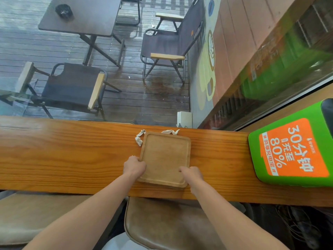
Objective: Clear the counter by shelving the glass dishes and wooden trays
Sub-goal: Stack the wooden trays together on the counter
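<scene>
Two curled grips, left hand (pixel 134 167) and right hand (pixel 193 175), on a smooth rounded-square wooden tray (pixel 165 154) atop grainy counter (pixel 72 156)

At the right edge of the frame, the green box's (pixel 297 112) orange label (pixel 293 150) reads "30分钟充至80%", with smaller print beside it.

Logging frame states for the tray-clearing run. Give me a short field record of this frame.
surface: wooden counter
task item: wooden tray, empty
left hand: grips tray's left edge, near end
right hand: grips tray's near right corner, thumb on top
litter: crumpled tissues at tray's far edge
other: green box at counter's right end
glass dishes: none in view
tray lifted: cannot tell
</scene>
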